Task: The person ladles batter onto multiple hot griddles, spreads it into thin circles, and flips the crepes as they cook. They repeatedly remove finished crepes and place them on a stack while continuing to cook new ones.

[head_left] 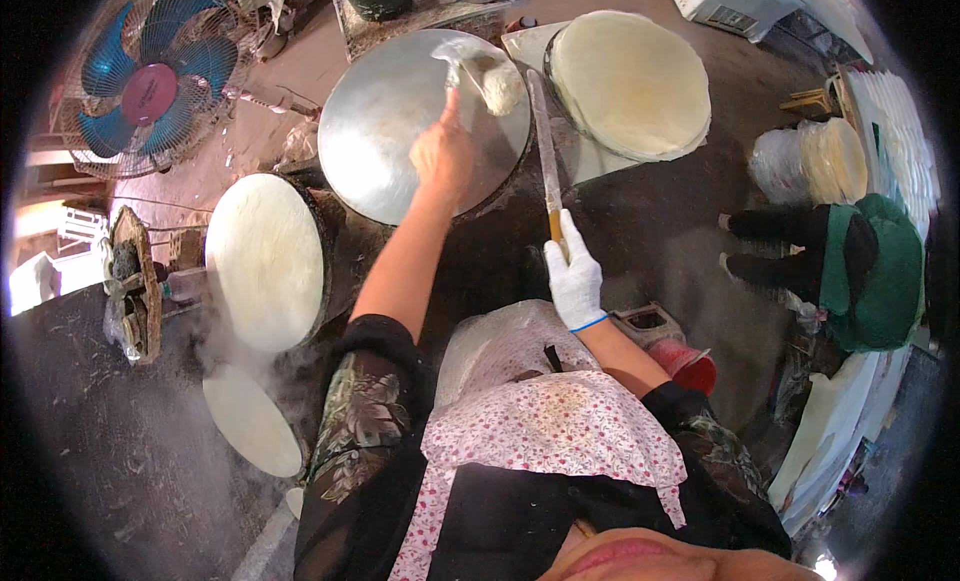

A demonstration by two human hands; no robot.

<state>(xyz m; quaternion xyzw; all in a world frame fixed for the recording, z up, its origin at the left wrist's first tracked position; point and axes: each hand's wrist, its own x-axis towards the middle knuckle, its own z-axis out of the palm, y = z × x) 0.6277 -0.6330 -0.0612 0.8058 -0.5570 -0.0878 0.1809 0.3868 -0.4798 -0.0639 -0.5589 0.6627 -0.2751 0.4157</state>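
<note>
My bare left hand point(441, 159) reaches over a round metal griddle point(370, 131), its index finger stretched forward and the other fingers curled. White dough clings at its fingertip; a thin strand runs from there towards a soft lump of dough point(502, 89) near the griddle's far right edge. Whether the lump touches the metal I cannot tell. In a white glove, my right hand point(576, 281) is closed round the yellowish handle of a long, flat-bladed spatula point(542, 131). Its blade points away from me, between the griddle and a pile of thin round pale wrappers point(630, 86).
At left, a second round plate carries a pale sheet point(265, 261), with steam and another pale disc point(252, 421) nearer me. A fan point(150, 96) stands far left. A red bucket point(684, 366) is by my right arm. Bagged wrappers point(795, 166) and a person in green point(873, 271) are at right.
</note>
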